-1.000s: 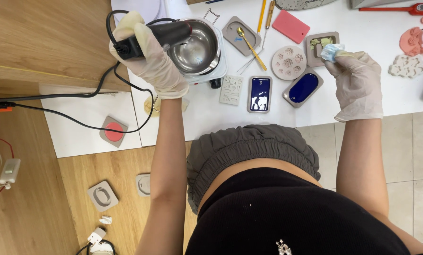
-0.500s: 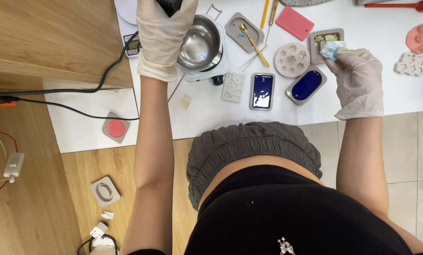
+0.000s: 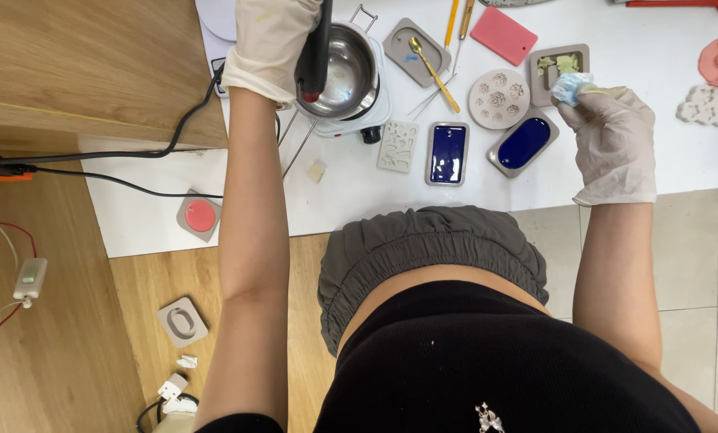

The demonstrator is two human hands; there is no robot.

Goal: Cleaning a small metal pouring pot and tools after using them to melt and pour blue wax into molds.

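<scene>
The left hand (image 3: pixel 269 44) is gripping a rigid, corded black heat tool (image 3: pixel 316 48) by its handle over the metal melting pot (image 3: pixel 347 60), while the right hand (image 3: pixel 612 140) is pinching a soft, light blue wad (image 3: pixel 569 87).

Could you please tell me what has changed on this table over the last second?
The left hand carried its black corded tool up from the table's edge to the metal pot, red tip downward. The right hand kept its pale blue wad by the grey mould; the blue-filled moulds stayed put.
</scene>
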